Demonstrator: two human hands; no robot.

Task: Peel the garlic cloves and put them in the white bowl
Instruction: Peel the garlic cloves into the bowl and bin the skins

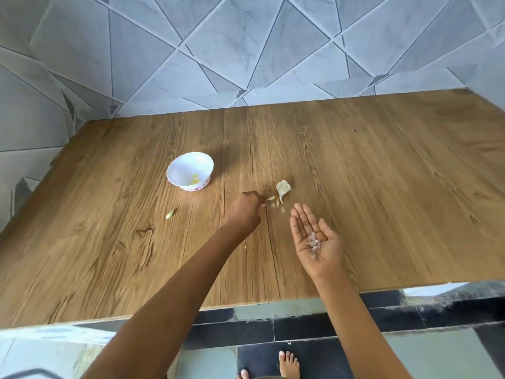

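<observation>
A white bowl [190, 172] stands on the wooden table [355, 173] left of centre, with a peeled yellowish clove inside. Right of it lies a piece of garlic [283, 188] with papery skin, and small skin scraps [276, 205] lie beside it. My left hand [246, 212] reaches over the table with fingers curled, pinching at a skin scrap. My right hand [315, 236] is held flat, palm up, with a small heap of garlic skins [313, 243] lying on the palm. A lone skin piece [170, 213] lies further left.
A tiled wall rises behind and to the left of the table. The table's near edge runs across the lower part of the view, with dark floor tiles and bare feet [288, 365] below it.
</observation>
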